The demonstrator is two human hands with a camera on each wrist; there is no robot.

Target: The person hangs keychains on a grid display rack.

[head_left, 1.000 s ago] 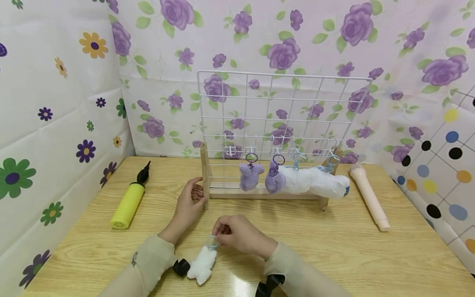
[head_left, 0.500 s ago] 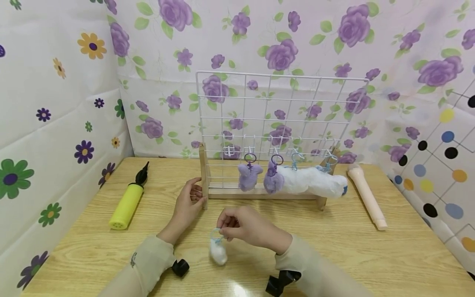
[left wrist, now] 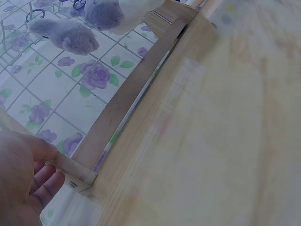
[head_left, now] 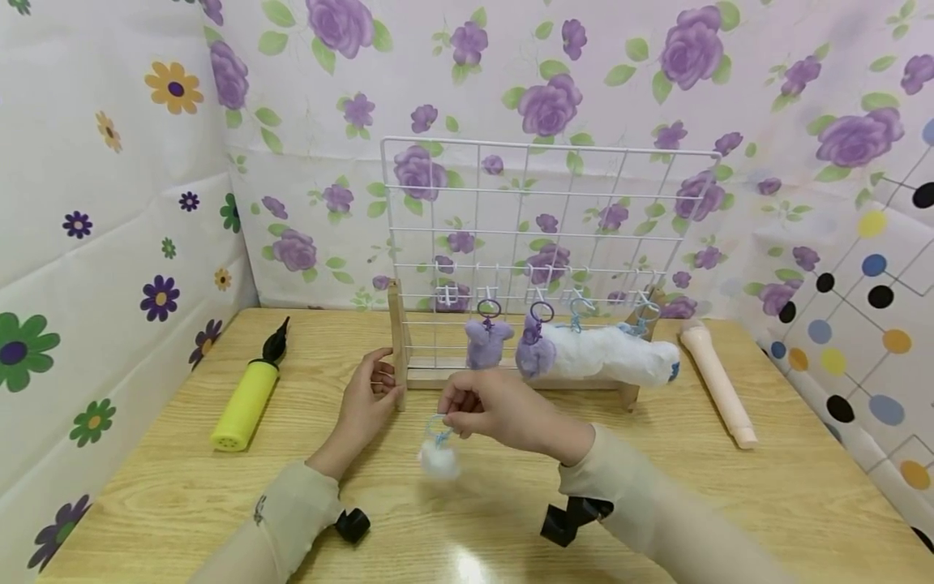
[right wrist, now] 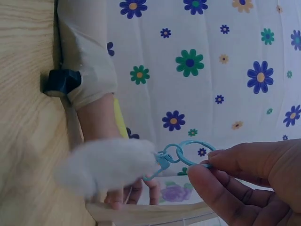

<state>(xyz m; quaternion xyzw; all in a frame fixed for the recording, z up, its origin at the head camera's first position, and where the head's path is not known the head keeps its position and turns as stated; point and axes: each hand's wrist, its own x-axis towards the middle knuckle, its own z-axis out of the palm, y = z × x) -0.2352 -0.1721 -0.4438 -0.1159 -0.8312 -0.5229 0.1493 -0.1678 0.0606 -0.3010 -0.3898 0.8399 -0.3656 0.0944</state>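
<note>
My right hand (head_left: 496, 410) pinches the light blue ring (right wrist: 190, 153) of a white plush keychain (right wrist: 110, 165) between thumb and forefinger. The plush hangs below the ring, over the table in front of the rack, blurred in both views. A light blue clasp (right wrist: 162, 161) links the two. At the rack's left end, my left hand (head_left: 370, 397) grips the wooden upright (head_left: 397, 349), thumb on the near side and fingers curled by it. The white wire grid rack (head_left: 525, 195) carries two purple plush keychains (head_left: 485, 342) and white plush ones (head_left: 584, 353) on hooks.
An unused white hook (head_left: 447, 294) sits on the grid near its left end. A yellow hand pump (head_left: 248, 401) lies at the left of the wooden table (head_left: 365, 535). Right of the rack lies a pale pink stick-shaped object (head_left: 718, 385). Flowered cloth (head_left: 314, 186) backs the table.
My right hand has lifted the white plush keychain off the table and carried it forward, toward the rack, and slightly right. My left hand stays on the wooden upright.
</note>
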